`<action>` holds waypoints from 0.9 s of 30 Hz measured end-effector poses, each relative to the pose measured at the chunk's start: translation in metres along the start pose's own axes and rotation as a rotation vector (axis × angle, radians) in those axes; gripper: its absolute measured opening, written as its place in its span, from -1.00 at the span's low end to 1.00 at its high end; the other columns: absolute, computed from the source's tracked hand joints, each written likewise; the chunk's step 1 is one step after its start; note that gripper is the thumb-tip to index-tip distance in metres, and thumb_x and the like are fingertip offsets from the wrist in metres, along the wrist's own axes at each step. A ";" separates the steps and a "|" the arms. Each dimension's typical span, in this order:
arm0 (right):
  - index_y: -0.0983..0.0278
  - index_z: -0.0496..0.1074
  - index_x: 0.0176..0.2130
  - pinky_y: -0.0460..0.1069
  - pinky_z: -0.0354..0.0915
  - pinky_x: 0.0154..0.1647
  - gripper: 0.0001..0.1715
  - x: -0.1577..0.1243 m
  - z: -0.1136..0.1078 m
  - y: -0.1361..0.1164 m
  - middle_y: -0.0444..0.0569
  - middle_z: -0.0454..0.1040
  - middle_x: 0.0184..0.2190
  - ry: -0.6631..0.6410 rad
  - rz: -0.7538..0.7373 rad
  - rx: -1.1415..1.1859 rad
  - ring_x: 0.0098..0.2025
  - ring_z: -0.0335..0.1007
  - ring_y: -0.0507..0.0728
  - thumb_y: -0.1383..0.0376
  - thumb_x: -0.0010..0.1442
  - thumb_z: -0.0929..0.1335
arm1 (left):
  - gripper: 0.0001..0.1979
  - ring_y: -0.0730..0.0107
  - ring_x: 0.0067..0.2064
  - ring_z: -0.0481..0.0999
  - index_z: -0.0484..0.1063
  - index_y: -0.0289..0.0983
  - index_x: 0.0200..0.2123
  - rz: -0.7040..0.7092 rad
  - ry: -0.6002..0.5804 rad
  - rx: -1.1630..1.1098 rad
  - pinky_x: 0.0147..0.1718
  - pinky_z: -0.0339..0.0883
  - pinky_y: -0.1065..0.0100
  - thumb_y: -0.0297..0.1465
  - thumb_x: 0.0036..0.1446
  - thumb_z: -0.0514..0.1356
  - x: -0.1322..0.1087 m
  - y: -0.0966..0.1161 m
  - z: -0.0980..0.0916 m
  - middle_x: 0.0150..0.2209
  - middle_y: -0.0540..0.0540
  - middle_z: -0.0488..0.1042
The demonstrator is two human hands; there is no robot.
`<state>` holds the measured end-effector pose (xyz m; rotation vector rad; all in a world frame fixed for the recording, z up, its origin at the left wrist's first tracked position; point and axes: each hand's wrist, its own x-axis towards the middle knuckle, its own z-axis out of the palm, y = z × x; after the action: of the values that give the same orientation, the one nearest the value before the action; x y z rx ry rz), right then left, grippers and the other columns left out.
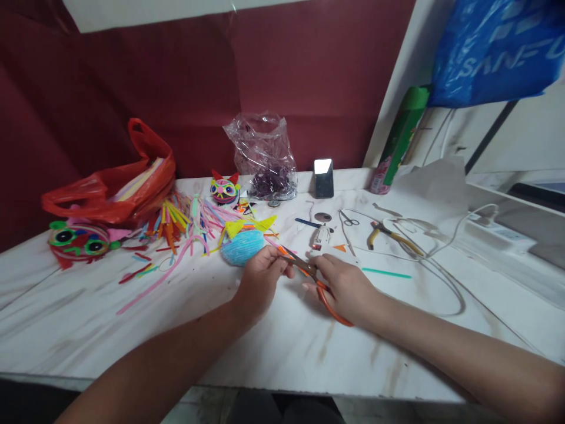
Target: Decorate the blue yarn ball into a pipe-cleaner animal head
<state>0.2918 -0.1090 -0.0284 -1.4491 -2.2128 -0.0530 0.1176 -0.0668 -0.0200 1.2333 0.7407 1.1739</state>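
Observation:
My right hand [346, 287] is closed on a pair of orange-handled scissors [309, 274], blades pointing left. My left hand [262, 280] pinches a small orange piece [282, 252] right at the scissor blades. Just beyond my left hand lies a blue yarn-wrapped ball [241, 246] with yellow pointed ears. Both hands hover over the white marble table [273, 347] near its middle.
A red plastic bag [119, 185] and several coloured pipe cleaners [185, 221] lie at the left, with a red owl-like figure [79, 240] and a small one [225, 189]. A clear bag [265, 156], phone [323, 176], glue gun [321, 238], pliers [391, 234], small scissors [349, 219] and a white cable [441, 259] sit beyond.

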 end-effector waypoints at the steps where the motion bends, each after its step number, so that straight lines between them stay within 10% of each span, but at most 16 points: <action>1: 0.30 0.33 -0.22 -0.03 0.27 -0.40 -0.67 0.000 0.000 0.000 0.06 0.44 -0.36 0.002 -0.003 -0.008 -0.39 0.41 0.15 0.08 0.22 0.26 | -0.94 0.51 -0.50 0.36 0.36 -0.31 -0.46 0.000 -0.002 0.000 -0.40 0.18 0.41 -0.44 -0.07 0.16 0.000 0.000 0.000 -0.61 0.05 0.41; 27: 0.33 0.40 -0.29 -0.08 0.11 -0.52 -0.51 0.000 -0.001 0.006 0.01 0.46 -0.48 0.037 -0.042 -0.076 -0.52 0.33 0.07 0.03 0.30 0.13 | -0.78 0.51 -0.52 0.33 0.36 -0.32 -0.48 -0.072 -0.008 -0.114 -0.43 0.20 0.39 -0.33 -0.17 0.29 0.000 0.001 0.002 -0.60 0.04 0.38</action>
<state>0.2970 -0.1069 -0.0293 -1.4304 -2.2325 -0.1791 0.1195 -0.0675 -0.0189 1.1076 0.6966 1.1361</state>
